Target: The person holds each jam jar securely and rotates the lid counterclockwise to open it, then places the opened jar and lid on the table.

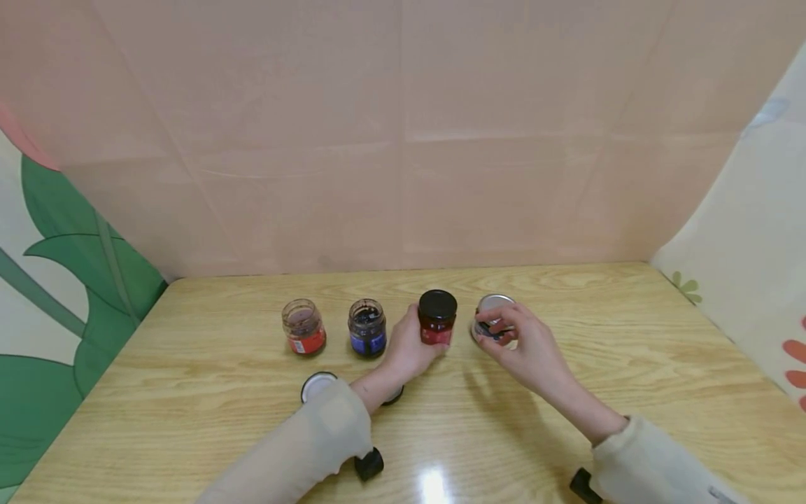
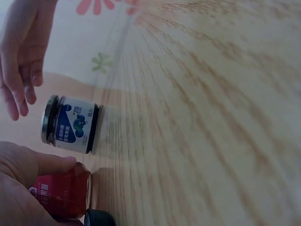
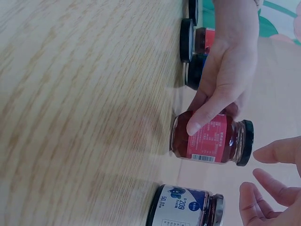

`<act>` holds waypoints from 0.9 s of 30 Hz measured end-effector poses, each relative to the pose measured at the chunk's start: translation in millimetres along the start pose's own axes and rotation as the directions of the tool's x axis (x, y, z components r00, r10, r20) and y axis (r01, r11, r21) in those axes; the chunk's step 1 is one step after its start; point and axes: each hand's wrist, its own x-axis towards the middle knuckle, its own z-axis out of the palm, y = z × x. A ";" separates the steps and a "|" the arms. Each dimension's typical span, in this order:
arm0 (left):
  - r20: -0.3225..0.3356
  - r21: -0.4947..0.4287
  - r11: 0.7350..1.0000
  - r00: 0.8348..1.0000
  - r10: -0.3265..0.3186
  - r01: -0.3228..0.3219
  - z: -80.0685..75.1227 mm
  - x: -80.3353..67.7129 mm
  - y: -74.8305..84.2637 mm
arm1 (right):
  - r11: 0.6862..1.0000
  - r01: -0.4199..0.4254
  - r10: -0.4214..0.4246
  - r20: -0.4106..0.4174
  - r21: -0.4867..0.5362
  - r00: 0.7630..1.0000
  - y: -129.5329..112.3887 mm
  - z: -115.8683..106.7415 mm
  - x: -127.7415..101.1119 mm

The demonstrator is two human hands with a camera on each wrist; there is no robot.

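My left hand (image 1: 409,346) grips a small red jam jar (image 1: 437,318) with a black lid, standing upright on the wooden table (image 1: 567,420). In the right wrist view its thumb (image 3: 200,120) presses on the red label (image 3: 211,141). Just right of it stands a blue-labelled jar (image 1: 494,308) with a silver lid. My right hand (image 1: 522,343) hovers at that lid with fingers loosely spread. In the left wrist view those fingers (image 2: 19,94) hang a little apart from the silver lid (image 2: 49,120). The red jar (image 2: 66,193) shows under my left thumb.
Two open jars stand to the left, one red-labelled (image 1: 303,327) and one blue-labelled (image 1: 367,327). A white-lined lid (image 1: 317,385) lies near my left sleeve; another lid (image 1: 394,396) is partly hidden by my wrist. A pink wall (image 1: 403,175) backs the table.
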 end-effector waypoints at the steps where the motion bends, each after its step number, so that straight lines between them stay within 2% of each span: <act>1: 0.003 -0.004 1.000 1.000 -0.007 0.007 0.0 0.0 0.4 | 1.000 0.001 -0.001 -0.001 -0.003 1.000 -0.1 -0.1 -0.2; 22: -0.047 -0.033 0.997 0.997 -0.066 0.065 -4.9 -3.4 3.1 | 1.000 -0.016 0.016 0.002 0.007 1.000 -0.9 -0.3 0.0; 27: -0.074 -0.036 0.999 0.996 -0.039 0.036 -5.5 -4.5 5.0 | 1.000 -0.010 0.011 -0.010 0.019 1.000 -0.5 -0.2 -0.5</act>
